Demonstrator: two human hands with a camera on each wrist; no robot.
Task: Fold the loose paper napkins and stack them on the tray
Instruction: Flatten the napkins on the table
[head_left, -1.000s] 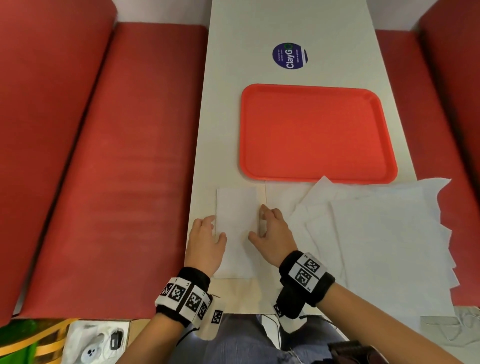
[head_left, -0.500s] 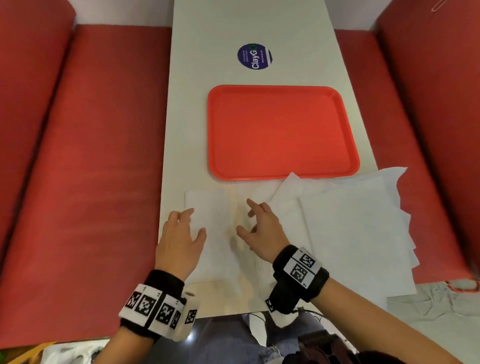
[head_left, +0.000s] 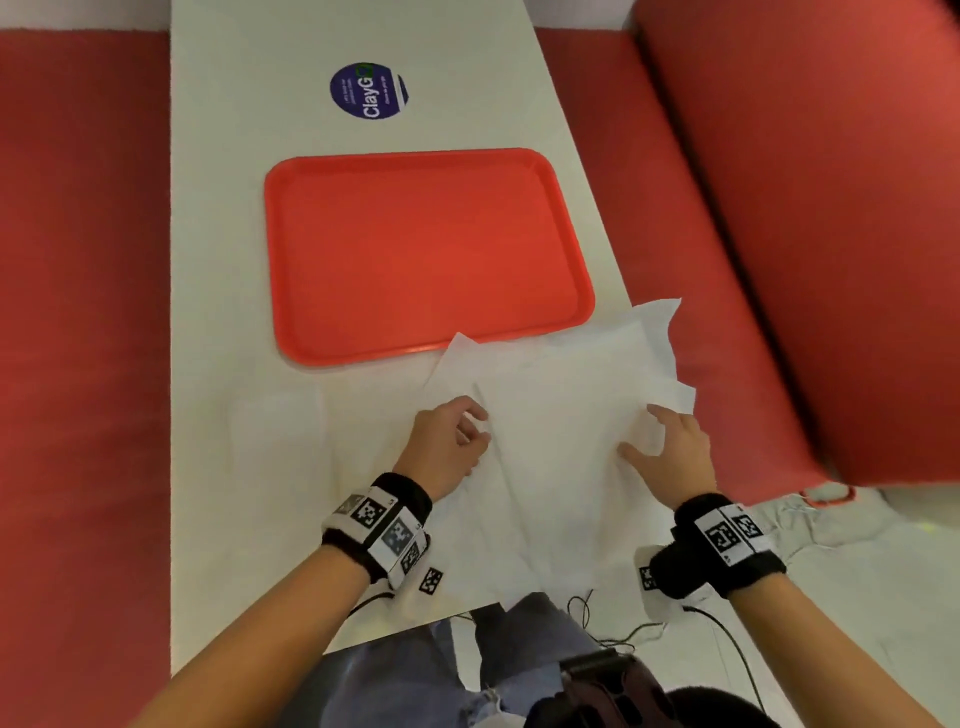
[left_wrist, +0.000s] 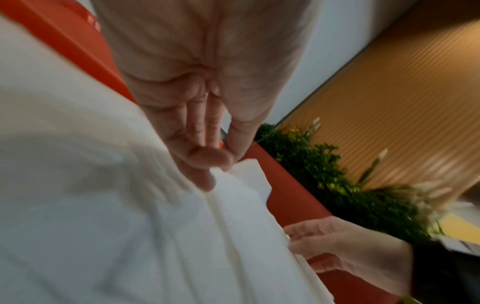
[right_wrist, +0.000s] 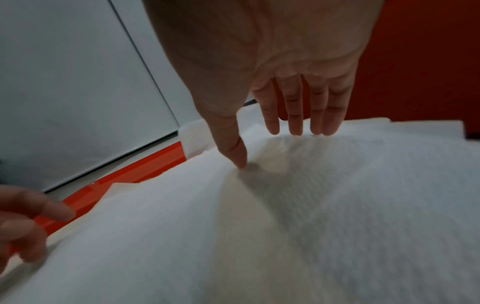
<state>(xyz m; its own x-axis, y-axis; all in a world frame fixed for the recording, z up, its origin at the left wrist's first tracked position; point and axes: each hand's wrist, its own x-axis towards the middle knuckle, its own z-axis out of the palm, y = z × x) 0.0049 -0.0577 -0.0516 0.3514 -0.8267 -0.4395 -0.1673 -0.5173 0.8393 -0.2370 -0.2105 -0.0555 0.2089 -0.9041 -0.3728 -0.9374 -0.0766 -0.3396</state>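
Observation:
An orange-red tray (head_left: 415, 249) lies bare on the white table (head_left: 218, 208). Left of my hands lies one folded napkin (head_left: 275, 431), flat on the table. The pile of loose white napkins (head_left: 566, 395) is spread just below the tray's near right corner. My left hand (head_left: 480, 426) is at the left edge of the top napkin (left_wrist: 241, 185), with thumb and fingertips pinching that edge. My right hand (head_left: 644, 431) rests on the sheet's right part, with the fingers (right_wrist: 293, 115) straight and the thumb tip pressing into the paper.
Red bench seats (head_left: 78, 364) run along both sides of the narrow table. A round blue sticker (head_left: 369, 91) sits beyond the tray. The pile overhangs the table's right edge. A cable (head_left: 727, 629) hangs near my lap.
Both hands have left the folded napkin and moved right to the loose pile. The folded napkin now lies alone at the left.

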